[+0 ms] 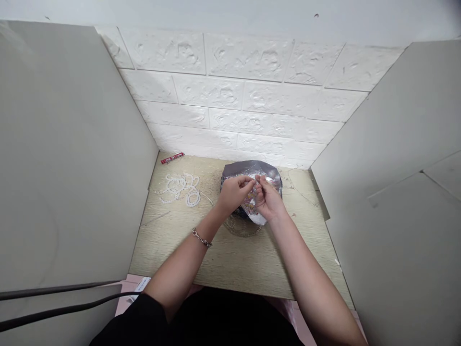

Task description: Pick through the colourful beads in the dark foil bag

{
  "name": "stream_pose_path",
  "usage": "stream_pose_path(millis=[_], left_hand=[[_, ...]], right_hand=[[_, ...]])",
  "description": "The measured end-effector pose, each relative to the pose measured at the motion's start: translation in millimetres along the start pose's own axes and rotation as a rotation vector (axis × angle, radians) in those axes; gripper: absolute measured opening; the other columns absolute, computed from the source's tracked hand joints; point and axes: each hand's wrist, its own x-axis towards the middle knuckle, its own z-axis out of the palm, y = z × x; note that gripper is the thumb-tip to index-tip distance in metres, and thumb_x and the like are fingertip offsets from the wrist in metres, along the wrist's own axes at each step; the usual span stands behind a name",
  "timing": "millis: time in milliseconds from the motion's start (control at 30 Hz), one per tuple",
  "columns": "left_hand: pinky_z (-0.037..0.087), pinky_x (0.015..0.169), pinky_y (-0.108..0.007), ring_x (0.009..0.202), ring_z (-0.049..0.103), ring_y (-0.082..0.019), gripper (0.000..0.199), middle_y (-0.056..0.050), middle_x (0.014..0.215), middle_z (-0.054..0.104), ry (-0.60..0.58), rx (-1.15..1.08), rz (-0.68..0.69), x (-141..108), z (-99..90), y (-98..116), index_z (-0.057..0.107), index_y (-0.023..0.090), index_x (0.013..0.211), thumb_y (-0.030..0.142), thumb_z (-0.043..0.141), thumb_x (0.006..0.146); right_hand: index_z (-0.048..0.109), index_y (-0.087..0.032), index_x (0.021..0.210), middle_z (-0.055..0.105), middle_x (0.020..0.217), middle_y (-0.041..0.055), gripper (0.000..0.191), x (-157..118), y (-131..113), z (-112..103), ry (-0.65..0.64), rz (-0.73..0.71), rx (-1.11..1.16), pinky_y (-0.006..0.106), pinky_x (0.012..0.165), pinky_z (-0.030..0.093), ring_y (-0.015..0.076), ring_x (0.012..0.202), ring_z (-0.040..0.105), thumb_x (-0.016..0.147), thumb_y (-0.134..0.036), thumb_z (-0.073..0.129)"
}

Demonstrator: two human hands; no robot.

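Observation:
Both hands meet over an open silvery bag [248,168] that holds small multicoloured beads [249,205]. My left hand [236,191], with a chain bracelet [200,238] on its wrist, has thumb and forefinger pinched together. Close beside it on the right, my right hand [267,196] is also pinched, its other fingers curled. Whatever lies between the fingertips is too small to make out. A beaded strand [243,227] lies on the table in front of the bag.
A tangle of white bead strands [183,188] lies on the wooden table [245,266], left of the bag. A small red packet [172,158] sits at the back left. Grey panels flank both sides, and a white brick-patterned wall [223,93] stands behind.

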Motion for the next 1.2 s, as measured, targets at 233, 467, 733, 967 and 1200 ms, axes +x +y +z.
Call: stream_pose_path(millis=[233, 467, 733, 967, 1200], left_hand=[[0.033, 0.049, -0.02, 0.051, 0.046, -0.008, 0.031, 0.0, 0.056, 0.057, 0.012, 0.011, 0.003, 0.4, -1.4, 1.5, 0.063, 0.015, 0.075, 0.038, 0.043, 0.072], [0.033, 0.049, -0.02, 0.052, 0.045, -0.008, 0.03, 0.0, 0.057, 0.056, 0.026, 0.044, 0.0, 0.7, -3.4, 2.1, 0.063, 0.015, 0.073, 0.038, 0.044, 0.072], [0.03, 0.048, -0.02, 0.048, 0.041, -0.007, 0.028, 0.001, 0.052, 0.052, 0.033, 0.121, 0.027, 2.1, -8.6, 2.2, 0.062, 0.016, 0.072, 0.037, 0.043, 0.073], [0.032, 0.05, -0.019, 0.051, 0.047, -0.008, 0.024, -0.001, 0.061, 0.061, 0.075, 0.278, 0.143, -0.5, -10.2, 4.1, 0.063, 0.018, 0.079, 0.032, 0.044, 0.074], [0.034, 0.053, -0.02, 0.058, 0.052, -0.009, 0.026, -0.003, 0.072, 0.065, 0.047, 0.338, 0.204, -1.0, -9.8, 4.5, 0.062, 0.02, 0.086, 0.031, 0.04, 0.077]], right_hand=[[0.056, -0.014, 0.073, 0.056, 0.043, -0.0048, 0.011, 0.9, 0.8, -0.6, 0.001, -0.041, -0.086, 0.006, 0.033, 0.041, 0.002, 0.032, 0.048, 0.071, -0.025, 0.054], [0.058, -0.013, 0.075, 0.057, 0.043, -0.0038, 0.012, 1.2, 1.6, -1.2, -0.006, -0.087, -0.129, 0.007, 0.032, 0.041, 0.0032, 0.033, 0.05, 0.072, -0.023, 0.053], [0.058, -0.013, 0.074, 0.057, 0.043, -0.0027, 0.013, 1.1, 1.9, -1.3, 0.001, -0.102, -0.164, 0.008, 0.032, 0.042, 0.0044, 0.032, 0.05, 0.068, -0.024, 0.057], [0.058, -0.013, 0.074, 0.058, 0.043, -0.0021, 0.013, 2.3, 2.2, -2.5, -0.009, -0.116, -0.184, 0.007, 0.033, 0.041, 0.0043, 0.034, 0.051, 0.068, -0.025, 0.057], [0.059, -0.013, 0.073, 0.058, 0.044, -0.002, 0.015, 3.1, 2.9, -3.4, -0.012, -0.129, -0.19, 0.009, 0.033, 0.042, 0.0045, 0.035, 0.051, 0.066, -0.026, 0.059]])
